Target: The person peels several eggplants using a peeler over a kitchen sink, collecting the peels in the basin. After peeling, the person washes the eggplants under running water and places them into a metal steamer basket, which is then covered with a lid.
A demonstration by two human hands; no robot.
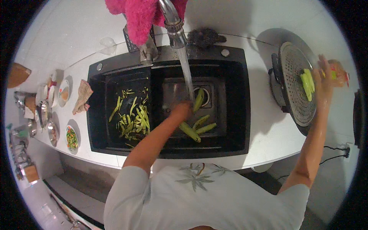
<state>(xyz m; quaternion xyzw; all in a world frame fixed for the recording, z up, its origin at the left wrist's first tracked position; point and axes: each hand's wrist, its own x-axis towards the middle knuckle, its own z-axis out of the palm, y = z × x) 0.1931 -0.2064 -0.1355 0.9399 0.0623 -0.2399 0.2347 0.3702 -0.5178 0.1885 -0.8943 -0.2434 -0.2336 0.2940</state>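
My left hand point(181, 111) is blurred in the right basin of the black sink point(235, 115), beside running water from the metal faucet point(177, 37). A long green vegetable point(199, 100) lies or is held just right of its fingers, over the drain; whether the hand grips it cannot be told. More green pieces point(206, 128) rest on the basin floor below. My right hand point(322, 73), also blurred, is raised over the right rim of a round perforated metal tray point(293, 83), next to pale green peeled pieces point(307, 84). Its fingers look spread and bear nothing visible.
Green peelings point(135, 122) lie in the left basin. A cloth point(82, 97), a plate of chopped vegetables point(72, 139) and several bowls stand at left. A pink fluffy cloth point(141, 20) hangs by the faucet. A dark scrubber point(205, 37) sits behind the sink, and a packaged item point(336, 73) at far right.
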